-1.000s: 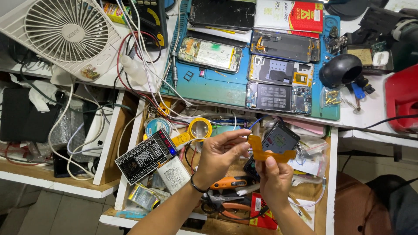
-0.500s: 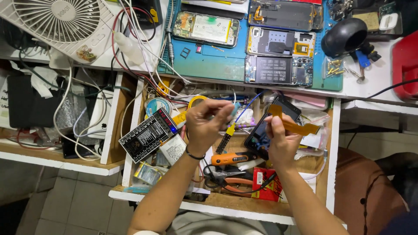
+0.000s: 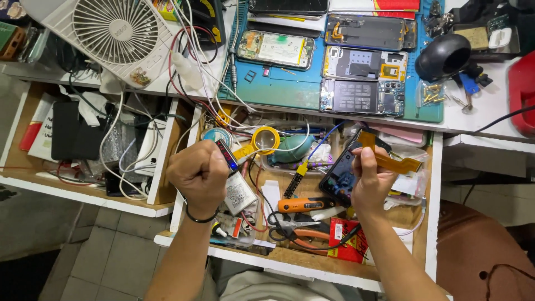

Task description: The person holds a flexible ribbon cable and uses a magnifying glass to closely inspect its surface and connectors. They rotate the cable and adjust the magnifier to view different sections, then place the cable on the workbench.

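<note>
From the head camera, a white counter (image 3: 479,114) runs across the top of the view, crowded from edge to edge. A teal work mat (image 3: 295,92) covers its middle and carries several opened phones (image 3: 362,64) laid flat with their backs off. At the counter's left end a white desk fan (image 3: 114,30) lies face up with cables trailing from it over the front edge; towards the right end sit a black dome-shaped object (image 3: 443,56) and a scatter of brass screws (image 3: 432,95). Grey floor tiles (image 3: 111,251) show at the lower left.

Below the counter's front edge an open wooden drawer (image 3: 432,223) is pulled out, packed with tools and parts, and little bare room is left inside it. A second open drawer (image 3: 16,120) to the left holds cables and dark boxes.

The left hand (image 3: 199,175) is closed into a fist over the drawer's left side, fingers curled tight together; I cannot tell whether it holds anything. The right hand (image 3: 370,181) is over the drawer's right half, fingers pinched on an orange flex ribbon (image 3: 390,159) that runs off a dark phone part (image 3: 340,175) beside the palm.

A red flat packet (image 3: 348,242) lies by the drawer's front edge, beside orange-handled pliers (image 3: 304,231). A yellow roll of tape (image 3: 266,139) sits near the drawer's back edge.
</note>
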